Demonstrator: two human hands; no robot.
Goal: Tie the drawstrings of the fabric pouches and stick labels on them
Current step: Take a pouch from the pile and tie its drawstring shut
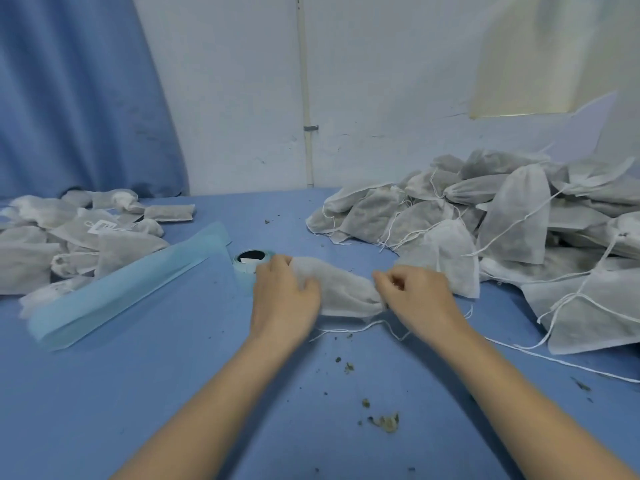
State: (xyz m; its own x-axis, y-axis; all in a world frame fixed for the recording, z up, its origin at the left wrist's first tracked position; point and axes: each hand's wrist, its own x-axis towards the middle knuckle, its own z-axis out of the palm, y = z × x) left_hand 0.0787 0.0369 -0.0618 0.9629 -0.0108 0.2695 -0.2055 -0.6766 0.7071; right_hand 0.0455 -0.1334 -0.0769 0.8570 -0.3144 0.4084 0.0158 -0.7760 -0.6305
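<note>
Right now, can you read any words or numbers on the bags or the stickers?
No text here can be read.
White label on a pouch in the left pile: dark marks, too small and blurred to read.
Label roll beside the left hand: a white sticker shows inside, with no readable print.
Pouch in both hands, and the right pile: no writing visible.

Both forearms reach forward; left hand (284,295) and right hand (415,299) have curled fingers.

Soft, even, cool light fills the scene, casting only faint shadows on the worktop (138,393). A pale bright patch glows upper right. The picture is slightly blurred throughout, with wide-angle bending toward the edges.
</note>
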